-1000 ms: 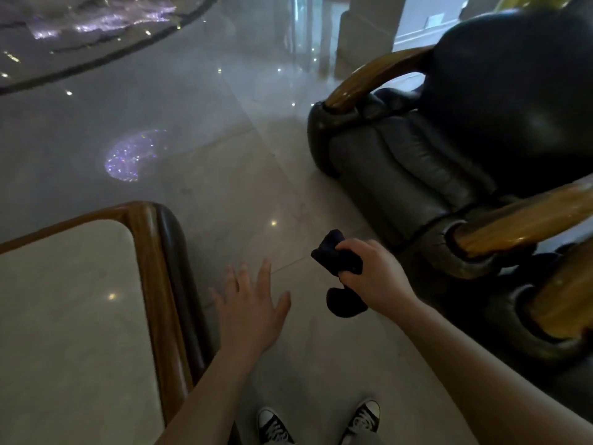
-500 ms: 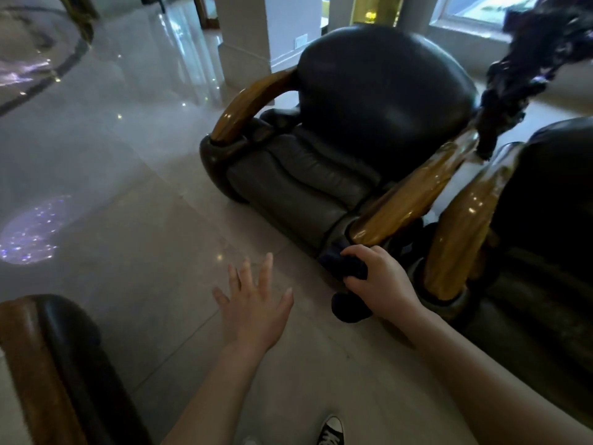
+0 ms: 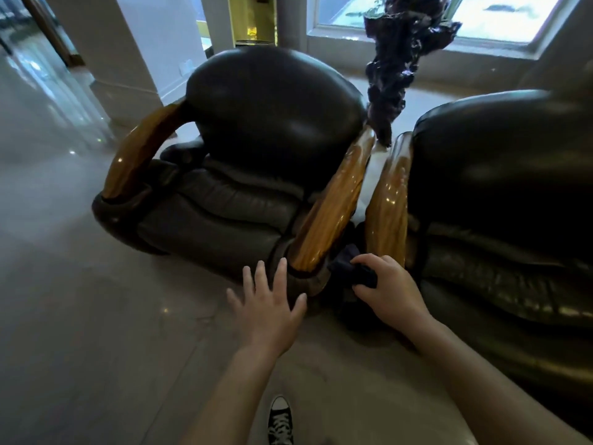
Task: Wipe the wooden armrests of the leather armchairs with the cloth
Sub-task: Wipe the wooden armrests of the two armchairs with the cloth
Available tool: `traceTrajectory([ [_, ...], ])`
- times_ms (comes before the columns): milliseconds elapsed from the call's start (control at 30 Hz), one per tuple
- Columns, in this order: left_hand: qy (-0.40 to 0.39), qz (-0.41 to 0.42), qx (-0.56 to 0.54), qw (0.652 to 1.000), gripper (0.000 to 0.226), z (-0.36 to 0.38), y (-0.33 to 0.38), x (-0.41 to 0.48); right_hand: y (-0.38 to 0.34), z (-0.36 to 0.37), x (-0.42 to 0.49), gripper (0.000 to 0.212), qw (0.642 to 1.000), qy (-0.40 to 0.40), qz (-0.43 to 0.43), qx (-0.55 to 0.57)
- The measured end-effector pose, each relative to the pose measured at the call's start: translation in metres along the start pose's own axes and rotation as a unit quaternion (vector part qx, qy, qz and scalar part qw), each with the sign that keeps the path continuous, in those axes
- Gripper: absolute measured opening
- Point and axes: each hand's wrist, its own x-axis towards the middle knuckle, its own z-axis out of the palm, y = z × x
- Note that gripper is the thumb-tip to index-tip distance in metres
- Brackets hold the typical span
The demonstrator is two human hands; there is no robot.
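Observation:
Two dark leather armchairs stand side by side: one [image 3: 276, 123] in the middle, one [image 3: 500, 175] at the right. The middle chair has a glossy wooden armrest on its left [image 3: 134, 155] and on its right [image 3: 333, 203]. The right chair's near wooden armrest [image 3: 390, 200] lies just beside that one. My right hand [image 3: 388, 290] is shut on a dark cloth [image 3: 353, 271], held low at the front ends of the two neighbouring armrests. My left hand [image 3: 266, 306] is open, fingers spread, in front of the middle chair's right arm base.
A dark gnarled sculpture [image 3: 398, 59] rises behind the gap between the chairs. White pillars [image 3: 134, 46] and a window [image 3: 481, 17] stand behind. Polished stone floor [image 3: 64, 284] stretches to the left. My shoe [image 3: 280, 419] shows at the bottom.
The view has swung right from the marble table to face both chairs. Both hands moved closer to the armrests; the cloth now sits between their front ends.

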Motion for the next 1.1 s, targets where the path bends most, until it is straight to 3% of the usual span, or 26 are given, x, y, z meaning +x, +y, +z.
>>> traceTrajectory([
  [233,-0.018,0.107,0.000,0.994,0.077,-0.004,0.012,0.072,0.005,-0.014,0.025,0.045,0.996,0.066,0.067,0.007],
  [500,-0.047,0.171,0.033,0.984,0.075,0.006,0.054,0.130,0.040,-0.032,0.050,0.046,0.986,0.103,0.128,0.030],
  [1100,-0.123,0.131,0.062,0.982,0.075,0.072,0.114,0.255,0.173,-0.045,0.171,0.040,0.983,0.049,0.171,0.047],
])
